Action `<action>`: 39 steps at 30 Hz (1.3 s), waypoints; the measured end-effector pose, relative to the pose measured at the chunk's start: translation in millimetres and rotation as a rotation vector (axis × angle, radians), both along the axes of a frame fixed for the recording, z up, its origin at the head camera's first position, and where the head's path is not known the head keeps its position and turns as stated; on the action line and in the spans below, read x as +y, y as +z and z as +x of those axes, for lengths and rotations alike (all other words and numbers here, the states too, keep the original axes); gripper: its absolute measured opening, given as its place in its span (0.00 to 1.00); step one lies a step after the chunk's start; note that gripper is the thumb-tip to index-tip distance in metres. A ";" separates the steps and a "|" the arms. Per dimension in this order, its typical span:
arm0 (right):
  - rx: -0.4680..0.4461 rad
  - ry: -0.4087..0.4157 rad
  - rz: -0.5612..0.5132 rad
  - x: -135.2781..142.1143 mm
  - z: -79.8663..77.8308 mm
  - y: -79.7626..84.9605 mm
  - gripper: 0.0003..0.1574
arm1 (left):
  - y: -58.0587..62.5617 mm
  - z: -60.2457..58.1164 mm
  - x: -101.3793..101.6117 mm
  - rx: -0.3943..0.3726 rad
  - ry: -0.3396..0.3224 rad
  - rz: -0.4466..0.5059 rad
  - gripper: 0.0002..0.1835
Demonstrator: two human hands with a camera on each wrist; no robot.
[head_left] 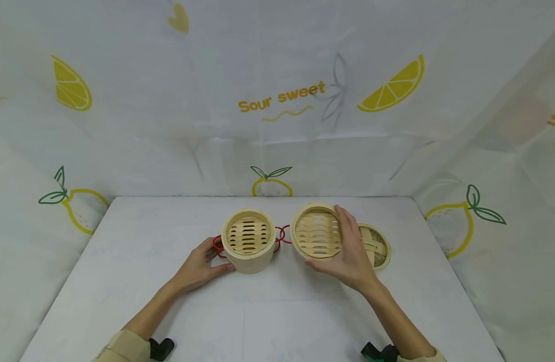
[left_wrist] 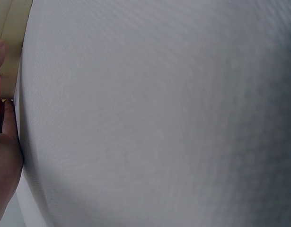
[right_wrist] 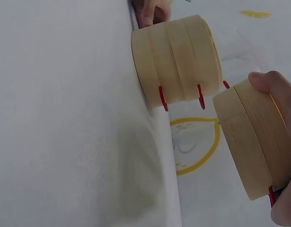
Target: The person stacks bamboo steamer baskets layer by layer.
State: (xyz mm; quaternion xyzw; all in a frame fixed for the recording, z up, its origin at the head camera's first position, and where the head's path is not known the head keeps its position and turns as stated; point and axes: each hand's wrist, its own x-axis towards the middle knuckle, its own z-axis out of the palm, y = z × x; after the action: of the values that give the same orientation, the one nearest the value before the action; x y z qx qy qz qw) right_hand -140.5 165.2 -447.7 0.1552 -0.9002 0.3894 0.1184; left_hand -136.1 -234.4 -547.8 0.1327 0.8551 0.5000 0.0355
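A stack of round bamboo steamer baskets with red loop handles stands upright on the table, its slatted inside facing up. My left hand holds it low on the left side, thumb in front. The left wrist view catches only a strip of the steamer wall at its edge. Raised off the table to the right, another bamboo steamer basket is gripped by my right hand, thumb below and fingers over the far rim. A gap separates this basket from the stack in the right wrist view.
Behind my right hand lies a round woven bamboo lid, partly hidden, on the white table. A lemon-printed sheet hangs at the back and along both sides.
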 end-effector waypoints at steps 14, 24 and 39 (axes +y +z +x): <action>0.047 0.040 -0.092 -12.7 3.5 -2.7 0.91 | 3.2 0.2 1.5 -0.014 0.012 -0.007 0.42; 0.051 0.093 -0.197 -26.7 6.3 -6.8 0.92 | 4.5 0.0 2.0 -0.011 0.008 -0.003 0.42; 0.052 0.161 -0.241 -49.2 4.1 -6.3 0.91 | 3.9 0.7 1.5 -0.013 0.006 -0.001 0.42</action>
State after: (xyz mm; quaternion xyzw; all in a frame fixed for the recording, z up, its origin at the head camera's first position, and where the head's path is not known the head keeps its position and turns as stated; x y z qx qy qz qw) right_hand -136.4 116.0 -454.0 0.2217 -0.8282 0.4987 0.1276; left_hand -135.4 -232.9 -543.9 0.1267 0.8554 0.5007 0.0397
